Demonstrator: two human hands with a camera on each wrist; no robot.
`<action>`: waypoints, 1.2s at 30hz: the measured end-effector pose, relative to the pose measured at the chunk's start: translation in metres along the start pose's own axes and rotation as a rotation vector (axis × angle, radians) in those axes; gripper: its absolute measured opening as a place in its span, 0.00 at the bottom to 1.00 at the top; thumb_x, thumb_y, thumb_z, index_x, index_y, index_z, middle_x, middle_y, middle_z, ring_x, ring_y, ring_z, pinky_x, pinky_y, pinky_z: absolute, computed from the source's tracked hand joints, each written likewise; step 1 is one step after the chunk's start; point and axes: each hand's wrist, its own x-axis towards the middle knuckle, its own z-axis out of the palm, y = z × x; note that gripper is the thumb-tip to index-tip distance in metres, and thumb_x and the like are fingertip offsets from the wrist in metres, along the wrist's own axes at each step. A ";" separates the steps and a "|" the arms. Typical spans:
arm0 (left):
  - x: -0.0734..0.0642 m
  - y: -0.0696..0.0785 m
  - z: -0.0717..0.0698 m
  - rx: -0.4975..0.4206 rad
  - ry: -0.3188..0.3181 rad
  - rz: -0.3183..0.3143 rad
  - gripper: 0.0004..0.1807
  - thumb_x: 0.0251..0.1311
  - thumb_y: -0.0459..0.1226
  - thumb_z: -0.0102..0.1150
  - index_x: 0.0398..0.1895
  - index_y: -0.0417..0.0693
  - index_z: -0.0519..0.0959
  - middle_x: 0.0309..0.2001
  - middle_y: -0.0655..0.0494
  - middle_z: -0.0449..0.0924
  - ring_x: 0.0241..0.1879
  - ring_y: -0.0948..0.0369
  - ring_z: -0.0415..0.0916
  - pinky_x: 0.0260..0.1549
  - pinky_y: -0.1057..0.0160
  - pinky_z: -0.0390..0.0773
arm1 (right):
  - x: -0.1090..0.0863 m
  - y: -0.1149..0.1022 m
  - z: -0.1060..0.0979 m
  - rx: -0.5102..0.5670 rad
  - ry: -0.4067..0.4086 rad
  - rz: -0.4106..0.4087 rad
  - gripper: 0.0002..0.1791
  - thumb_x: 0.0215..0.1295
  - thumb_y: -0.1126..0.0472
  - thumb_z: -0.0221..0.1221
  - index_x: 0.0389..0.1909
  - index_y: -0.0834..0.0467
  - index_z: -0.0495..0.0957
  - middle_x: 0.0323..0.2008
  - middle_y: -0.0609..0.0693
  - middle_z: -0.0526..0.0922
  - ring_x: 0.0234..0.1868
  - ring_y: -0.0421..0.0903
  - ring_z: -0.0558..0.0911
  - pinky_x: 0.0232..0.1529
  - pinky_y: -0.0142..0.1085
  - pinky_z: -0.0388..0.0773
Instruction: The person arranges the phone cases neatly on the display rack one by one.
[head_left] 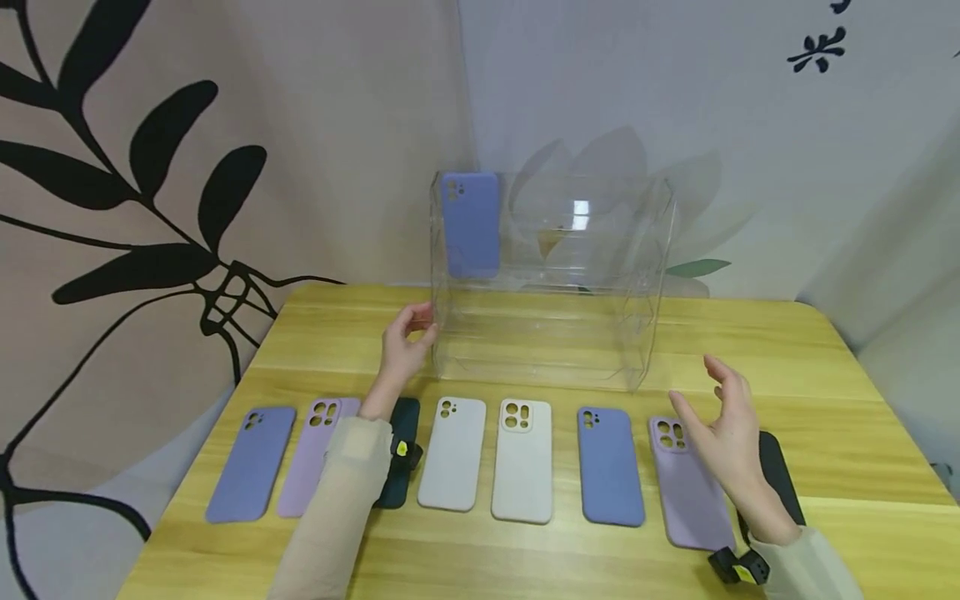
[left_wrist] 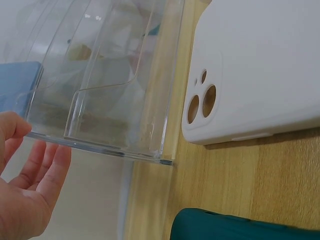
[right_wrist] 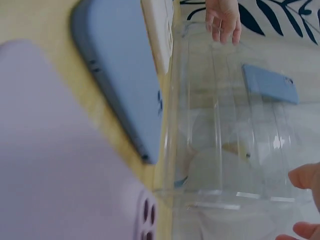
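A clear acrylic display stand [head_left: 547, 333] with stepped tiers stands at the back of the table. One periwinkle phone case [head_left: 471, 225] leans upright in its upper left tier. My left hand [head_left: 407, 346] is at the stand's left side, its fingertips touching or very close to the clear side panel [left_wrist: 95, 145]. It holds no phone case. My right hand [head_left: 727, 425] hovers right of the stand, fingers spread and holding nothing. Below it lies a lilac phone case [head_left: 693, 500]; a black phone case [head_left: 780, 475] is partly hidden behind that hand and wrist.
Along the table's front lie more phone cases: a periwinkle one [head_left: 251, 467], a lilac one [head_left: 303, 467], a dark green one [head_left: 393, 483], two white ones [head_left: 452, 454] and a blue one [head_left: 611, 467]. A wall with black leaf patterns [head_left: 172, 133] rises behind the table.
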 end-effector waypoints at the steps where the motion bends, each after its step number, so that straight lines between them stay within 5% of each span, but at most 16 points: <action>1: 0.000 -0.004 0.000 0.007 0.005 0.002 0.16 0.52 0.16 0.53 0.47 0.21 0.72 0.42 0.27 0.74 0.39 0.38 0.73 0.47 0.44 0.73 | -0.003 0.002 -0.002 -0.009 0.006 0.003 0.35 0.48 0.75 0.65 0.60 0.72 0.65 0.55 0.68 0.69 0.56 0.63 0.68 0.53 0.23 0.60; 4: 0.000 -0.017 -0.001 0.017 0.014 -0.009 0.16 0.53 0.17 0.54 0.47 0.23 0.73 0.42 0.29 0.75 0.39 0.40 0.74 0.46 0.48 0.74 | -0.011 0.007 -0.006 -0.038 0.015 0.007 0.35 0.46 0.75 0.66 0.59 0.73 0.65 0.54 0.70 0.70 0.55 0.64 0.69 0.52 0.19 0.58; 13: -0.003 -0.019 0.000 0.015 0.010 -0.012 0.16 0.53 0.18 0.55 0.47 0.26 0.73 0.43 0.31 0.76 0.40 0.42 0.74 0.47 0.53 0.75 | -0.031 0.020 -0.019 -0.096 0.010 0.078 0.37 0.43 0.77 0.66 0.58 0.74 0.65 0.51 0.72 0.70 0.52 0.65 0.68 0.46 0.20 0.55; 17: -0.003 -0.018 0.000 -0.001 0.003 -0.017 0.16 0.54 0.18 0.54 0.48 0.25 0.73 0.43 0.30 0.75 0.41 0.40 0.73 0.48 0.47 0.73 | -0.038 0.025 -0.025 -0.121 -0.030 0.149 0.37 0.46 0.74 0.66 0.59 0.74 0.63 0.53 0.73 0.67 0.54 0.67 0.66 0.54 0.42 0.65; 21: -0.003 -0.008 0.000 -0.002 -0.001 0.000 0.16 0.53 0.16 0.53 0.47 0.21 0.72 0.42 0.26 0.73 0.41 0.37 0.72 0.48 0.43 0.72 | -0.044 0.032 -0.031 -0.132 -0.065 0.207 0.37 0.47 0.73 0.66 0.59 0.76 0.61 0.54 0.75 0.65 0.56 0.71 0.62 0.50 0.65 0.61; 26: -0.004 0.014 0.000 0.003 -0.015 -0.004 0.15 0.53 0.16 0.52 0.46 0.18 0.70 0.43 0.24 0.72 0.41 0.36 0.72 0.48 0.44 0.72 | -0.051 0.043 -0.039 -0.187 -0.078 0.246 0.37 0.46 0.73 0.64 0.58 0.78 0.60 0.52 0.77 0.64 0.55 0.74 0.60 0.51 0.65 0.57; 36: -0.003 0.016 -0.001 -0.015 -0.012 0.016 0.15 0.52 0.15 0.52 0.45 0.18 0.70 0.41 0.24 0.73 0.40 0.34 0.71 0.48 0.40 0.70 | -0.058 0.056 -0.049 -0.296 -0.197 0.424 0.41 0.48 0.67 0.65 0.59 0.81 0.55 0.52 0.80 0.60 0.53 0.75 0.57 0.49 0.63 0.55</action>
